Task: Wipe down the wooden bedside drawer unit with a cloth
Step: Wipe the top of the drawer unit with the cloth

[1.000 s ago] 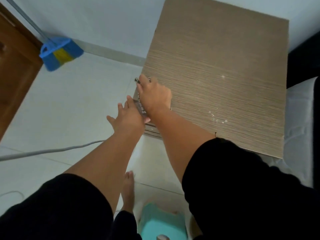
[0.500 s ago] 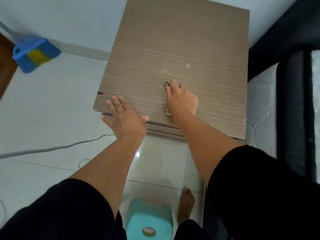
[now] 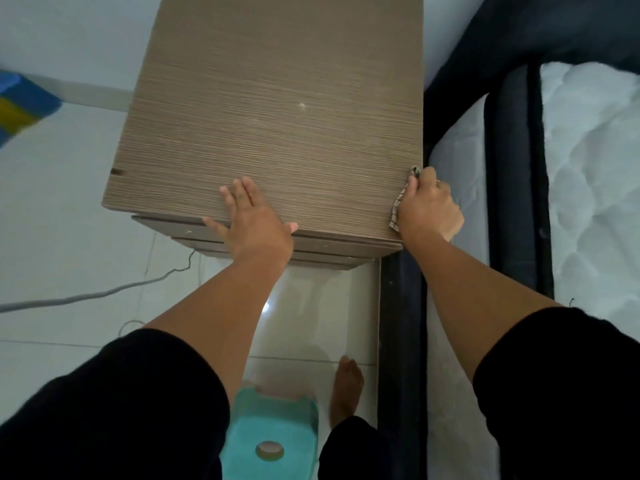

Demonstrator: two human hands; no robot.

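The wooden bedside drawer unit (image 3: 277,109) fills the upper middle, its grained brown top facing me and drawer fronts stepping out below the front edge. My left hand (image 3: 254,221) lies flat and spread on the front edge of the top. My right hand (image 3: 429,207) sits at the top's front right corner, closed over a small checked cloth (image 3: 397,207). Only the cloth's left edge and a tip by my fingers show. A pale speck remains on the top near the middle.
A bed with a white mattress (image 3: 588,168) and dark frame (image 3: 512,174) stands right against the unit. A blue and yellow broom head (image 3: 20,109) lies at far left. A grey cable (image 3: 86,296) crosses the tiled floor. A teal stool (image 3: 273,434) and my bare foot (image 3: 346,389) are below.
My right hand has swept the cloth across the top from the left edge to the front right corner. My left hand moved onto the front edge, and the view shifted right.
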